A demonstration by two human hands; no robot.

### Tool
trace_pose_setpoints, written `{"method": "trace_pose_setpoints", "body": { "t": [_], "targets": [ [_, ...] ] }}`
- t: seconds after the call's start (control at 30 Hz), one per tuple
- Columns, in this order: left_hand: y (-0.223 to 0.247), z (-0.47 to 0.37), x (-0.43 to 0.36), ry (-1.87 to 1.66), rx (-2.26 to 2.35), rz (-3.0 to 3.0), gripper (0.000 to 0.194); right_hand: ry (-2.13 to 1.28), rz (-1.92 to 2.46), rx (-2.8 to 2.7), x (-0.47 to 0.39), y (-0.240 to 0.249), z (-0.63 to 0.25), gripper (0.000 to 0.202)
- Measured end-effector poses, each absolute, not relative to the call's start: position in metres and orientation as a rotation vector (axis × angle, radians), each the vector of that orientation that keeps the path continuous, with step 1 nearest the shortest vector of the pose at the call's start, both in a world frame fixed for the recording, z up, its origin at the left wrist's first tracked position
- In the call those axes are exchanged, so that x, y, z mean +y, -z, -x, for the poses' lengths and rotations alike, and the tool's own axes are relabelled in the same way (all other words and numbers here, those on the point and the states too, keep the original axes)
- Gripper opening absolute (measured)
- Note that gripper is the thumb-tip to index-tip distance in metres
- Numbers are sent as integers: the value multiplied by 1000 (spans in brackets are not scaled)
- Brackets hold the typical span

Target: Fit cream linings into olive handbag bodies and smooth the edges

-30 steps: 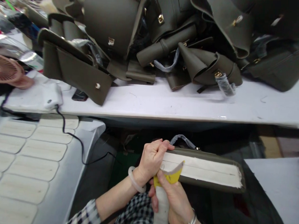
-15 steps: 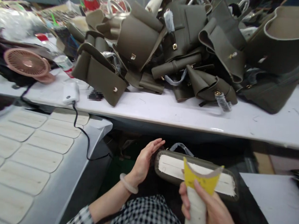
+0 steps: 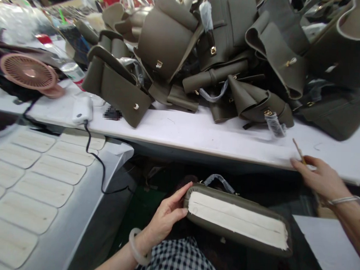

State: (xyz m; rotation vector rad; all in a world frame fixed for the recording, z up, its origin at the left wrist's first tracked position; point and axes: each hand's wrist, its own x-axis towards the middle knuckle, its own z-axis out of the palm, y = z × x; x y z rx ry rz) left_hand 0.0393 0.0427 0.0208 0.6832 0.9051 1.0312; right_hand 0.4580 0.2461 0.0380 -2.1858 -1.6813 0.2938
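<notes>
My left hand [image 3: 169,214] grips the left end of an olive-grey handbag [image 3: 238,237], thumb and fingers closed about its corner. The bag lies on its side over my lap, its long white base panel [image 3: 238,219] facing me. A plastic-wrapped handle [image 3: 218,181] shows at its far side. Out to the right, at the table's front edge, my right hand [image 3: 324,179] is closed on a yellow scraper [image 3: 299,151]. The scraper is seen nearly edge-on, and its handle is hidden by the hand.
A pile of olive-grey handbags [image 3: 169,39] covers the back of the white table [image 3: 198,130]. Left are a pink fan [image 3: 29,72] and a white charger [image 3: 82,111] with a black cord. Cream panels [image 3: 45,183] lie in rows on a grey board.
My right hand has moved from in front of the bag to the right, up to the table edge, with the scraper. The left hand has closed on the bag's end.
</notes>
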Motion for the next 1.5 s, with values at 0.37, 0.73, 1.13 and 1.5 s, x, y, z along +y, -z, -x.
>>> {"method": "trace_pose_setpoints", "body": {
  "t": [0.37,0.73,1.13,1.5],
  "targets": [
    [-27,-44,42,-1033,934,-587,68,296,2443,-2089,278,-20,-459,80],
    [-28,-45,41,-1003,923,-543,68,554,2313,-2118,275,-10,-456,64],
    [-28,-47,42,-1046,1080,-563,57,-148,2025,-1505,176,-61,-414,54],
    [-24,-67,43,-1121,1297,-480,43,-1146,1374,-386,31,-19,-343,45]
  ]
}}
